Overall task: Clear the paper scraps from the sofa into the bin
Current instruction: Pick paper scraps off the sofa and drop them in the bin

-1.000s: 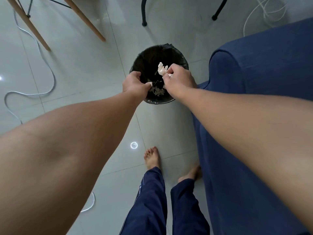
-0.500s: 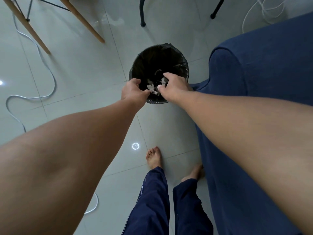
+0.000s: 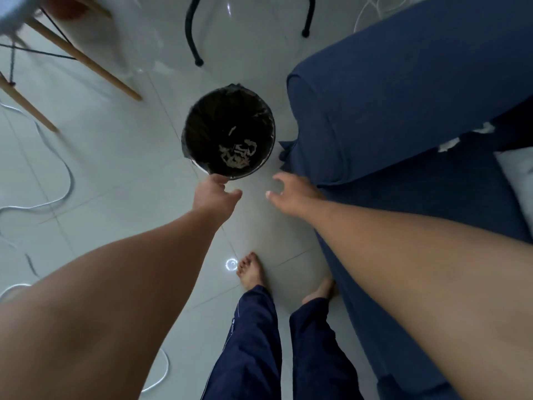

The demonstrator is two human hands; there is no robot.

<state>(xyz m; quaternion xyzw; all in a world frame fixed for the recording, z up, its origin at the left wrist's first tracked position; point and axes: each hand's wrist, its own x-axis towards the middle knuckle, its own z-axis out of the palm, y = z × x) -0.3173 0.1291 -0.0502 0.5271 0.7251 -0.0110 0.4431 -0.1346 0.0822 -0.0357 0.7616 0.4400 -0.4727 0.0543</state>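
A round black-lined bin (image 3: 199, 116) stands on the tiled floor beside the blue sofa (image 3: 403, 90). Several pale paper scraps (image 3: 238, 153) lie at the bin's bottom. My left hand (image 3: 215, 197) hovers just below the bin's near rim, fingers loosely curled, nothing in it. My right hand (image 3: 291, 193) hangs to the right of it, over the floor by the sofa's armrest, fingers apart and empty. More white scraps (image 3: 448, 144) lie on the sofa in the crease under the back cushion, at the far right.
Wooden chair legs (image 3: 86, 62) and black metal legs (image 3: 191, 39) stand beyond the bin. White cables (image 3: 57, 194) snake over the floor at left. A white cushion (image 3: 519, 174) lies on the sofa seat. My bare feet (image 3: 251, 269) stand near the sofa's front.
Both hands have pulled back from over the bin toward me and opened. The scrap held in my right hand has dropped into the bin. The view has shifted toward the sofa.
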